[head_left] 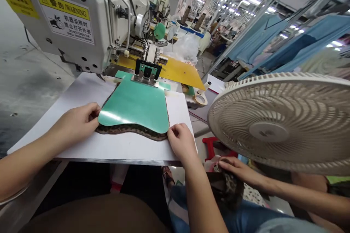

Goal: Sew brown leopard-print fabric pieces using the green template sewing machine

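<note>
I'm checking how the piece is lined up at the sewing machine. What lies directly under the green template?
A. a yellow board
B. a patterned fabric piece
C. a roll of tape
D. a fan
B: a dark patterned fabric piece peeks out along the near edge of the green template.

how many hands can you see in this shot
3. The left hand rests at the left edge of the green template; the right hand is at its lower right corner. A co-worker's hand is below the fan, on patterned fabric. Others may be hidden.
</note>
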`<state>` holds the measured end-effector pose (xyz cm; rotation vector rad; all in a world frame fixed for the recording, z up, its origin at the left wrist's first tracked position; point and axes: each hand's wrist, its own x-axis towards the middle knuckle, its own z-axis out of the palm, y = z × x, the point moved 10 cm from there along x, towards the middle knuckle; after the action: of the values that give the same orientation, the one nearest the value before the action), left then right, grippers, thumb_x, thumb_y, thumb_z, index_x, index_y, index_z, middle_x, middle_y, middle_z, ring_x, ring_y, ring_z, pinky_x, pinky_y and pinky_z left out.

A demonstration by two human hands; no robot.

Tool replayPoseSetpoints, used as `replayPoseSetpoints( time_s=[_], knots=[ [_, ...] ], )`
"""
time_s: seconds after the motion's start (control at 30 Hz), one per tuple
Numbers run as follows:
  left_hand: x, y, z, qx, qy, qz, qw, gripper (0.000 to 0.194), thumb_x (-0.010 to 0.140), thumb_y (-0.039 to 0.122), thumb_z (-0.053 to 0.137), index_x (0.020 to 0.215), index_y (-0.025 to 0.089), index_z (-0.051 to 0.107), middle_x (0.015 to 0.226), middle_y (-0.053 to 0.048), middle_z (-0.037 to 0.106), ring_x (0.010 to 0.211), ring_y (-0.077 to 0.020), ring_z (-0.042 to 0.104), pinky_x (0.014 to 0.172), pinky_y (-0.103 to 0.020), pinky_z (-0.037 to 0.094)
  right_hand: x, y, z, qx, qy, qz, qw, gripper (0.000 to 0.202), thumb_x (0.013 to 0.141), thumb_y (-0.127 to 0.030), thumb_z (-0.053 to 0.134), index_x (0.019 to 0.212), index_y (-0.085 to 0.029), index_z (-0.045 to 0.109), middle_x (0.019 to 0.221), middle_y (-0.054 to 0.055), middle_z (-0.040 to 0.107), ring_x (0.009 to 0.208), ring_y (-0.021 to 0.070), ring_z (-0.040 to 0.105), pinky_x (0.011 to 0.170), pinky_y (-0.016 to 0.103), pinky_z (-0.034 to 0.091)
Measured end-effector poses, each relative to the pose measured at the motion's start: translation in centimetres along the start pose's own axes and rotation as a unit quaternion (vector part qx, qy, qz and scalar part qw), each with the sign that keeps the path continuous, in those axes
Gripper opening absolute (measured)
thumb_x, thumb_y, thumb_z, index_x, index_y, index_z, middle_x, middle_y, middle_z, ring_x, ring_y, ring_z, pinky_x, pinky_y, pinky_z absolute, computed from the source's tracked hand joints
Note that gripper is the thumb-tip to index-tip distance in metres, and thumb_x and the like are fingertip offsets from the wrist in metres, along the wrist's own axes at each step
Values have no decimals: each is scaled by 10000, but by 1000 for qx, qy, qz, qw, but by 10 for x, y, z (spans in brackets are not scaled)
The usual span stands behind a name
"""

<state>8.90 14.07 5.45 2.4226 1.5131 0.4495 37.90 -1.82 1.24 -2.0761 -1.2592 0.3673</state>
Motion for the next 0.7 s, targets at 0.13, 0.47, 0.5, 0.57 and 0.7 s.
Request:
replayPoseSetpoints(
  time_s=[0.13,0.47,0.5,0.57,0.7],
  knots=[
    [4,-6,2,-19,18,10,1000,317,696,473,411,786,204,553,571,28,608,517,-125,556,508,-287,388,-1,2,1,25,-17,13,999,187,843,-373,513,679,-284,518,864,53,576,858,275,580,776,430,468],
    [2,-18,6,-67,40,-11,997,443,722,478,480,1039,178,556,707,7,639,618,-128,583,574,-327,441,-1,-2,3,27,-14,24,999,180,828,-277,493,651,-287,460,867,51,545,872,275,558,791,426,440],
    [0,-16,5,-71,44,-13,996,437,724,478,483,1035,181,558,709,7,637,620,-130,582,580,-331,446,0,-2,2,24,-12,27,999,186,831,-274,489,650,-287,448,862,51,541,858,272,556,780,424,437],
    [-2,-13,4,-73,48,-17,996,422,724,476,485,1025,191,563,709,6,639,618,-134,581,583,-336,449,1,-2,-1,14,-6,31,999,198,831,-268,486,643,-284,427,854,52,536,828,268,550,754,421,424],
    [-4,-8,2,-53,44,-23,997,380,729,467,459,994,220,571,713,15,643,597,-135,576,560,-311,417,2,-3,-1,0,1,30,1000,190,837,-278,480,654,-275,431,847,53,533,785,261,540,703,407,390]
  ],
)
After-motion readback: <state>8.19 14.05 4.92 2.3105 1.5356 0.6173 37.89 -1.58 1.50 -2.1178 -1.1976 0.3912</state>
